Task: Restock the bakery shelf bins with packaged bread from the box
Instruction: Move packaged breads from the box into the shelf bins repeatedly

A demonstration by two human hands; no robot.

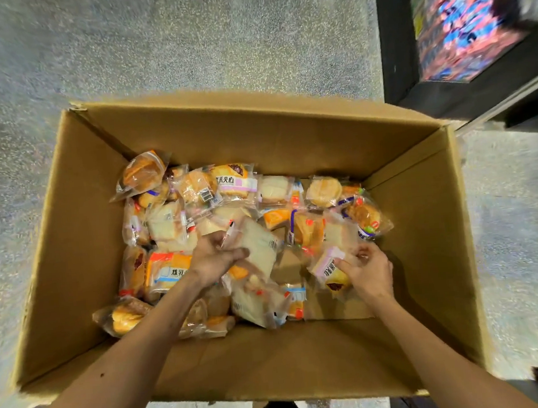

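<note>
An open cardboard box sits on the floor below me, its bottom covered with several clear packets of bread. My left hand reaches into the middle of the box and grips a packet of pale sliced bread by its near edge. My right hand is lower right in the box, fingers curled on a pink-labelled packet with a dark filling. Loose packets lie all around both hands, such as a round bun at the back and an orange-labelled packet on the left.
A black shelf unit stands at the upper right, with a blurred bin of colourful packets. Speckled grey floor surrounds the box. The box's bare cardboard bottom shows near my right hand.
</note>
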